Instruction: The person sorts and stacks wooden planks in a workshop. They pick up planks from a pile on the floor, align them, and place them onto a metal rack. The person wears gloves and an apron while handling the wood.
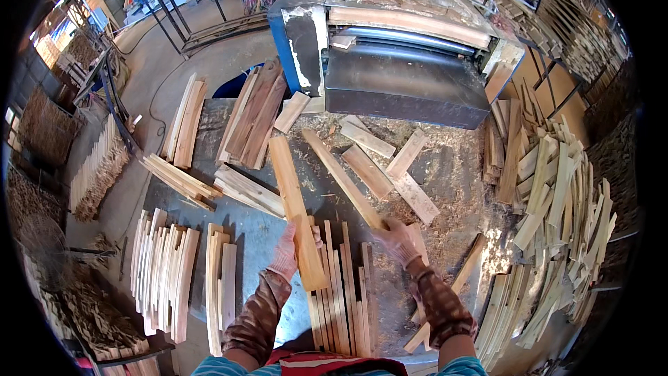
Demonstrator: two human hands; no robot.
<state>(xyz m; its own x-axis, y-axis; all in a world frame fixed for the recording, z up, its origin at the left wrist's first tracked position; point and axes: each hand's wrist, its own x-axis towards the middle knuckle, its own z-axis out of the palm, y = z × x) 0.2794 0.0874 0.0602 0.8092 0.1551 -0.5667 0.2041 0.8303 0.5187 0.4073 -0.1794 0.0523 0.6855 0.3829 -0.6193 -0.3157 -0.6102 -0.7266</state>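
My left hand [284, 254], in a pale knit glove, is closed round a wide, smooth wooden board [296, 202] that slants up and away from me. A narrower wooden strip [341, 175] has its near end in the gloved fingers of my right hand [396, 240]; its far end points up and left. Beneath and between my hands, a row of upright-laid strips [341, 299] runs toward my body. Several short wood pieces [367, 173] lie loose beyond the right hand, among sawdust. Patterned brown sleeves cover both forearms.
A large planing machine [407, 80] with a metal roller stands at the far side of the dark table [264, 226]. Stacked strips [163, 271] sit at the left, more bundles [184, 122] farther back. A big heap of offcuts [557, 195] borders the right.
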